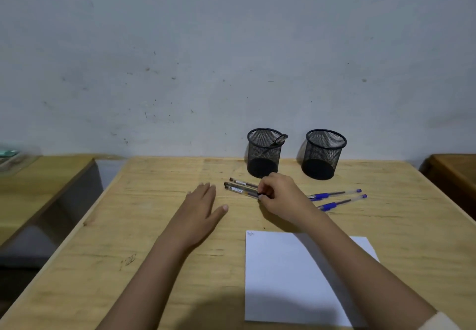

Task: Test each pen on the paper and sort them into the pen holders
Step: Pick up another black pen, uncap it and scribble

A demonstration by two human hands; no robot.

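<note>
Three black pens [240, 188] lie side by side on the wooden table [159, 239], in front of the left mesh pen holder [264, 153], which has one black pen leaning in it. My right hand [282, 197] pinches the near black pen at its right end. Flat on the table just left of those pens rests my left hand [203, 207], fingers straight, holding nothing. Two blue pens [337, 198] lie to the right of my right hand. The right mesh pen holder [323, 154] shows no pen. A white sheet of paper [280, 278] lies near me with a small scribble at its top left corner.
Both holders stand against the grey wall at the table's far edge. A second wooden table [43, 175] with some blurred items stands to the left across a gap. A darker wooden piece [456, 172] is at the right edge.
</note>
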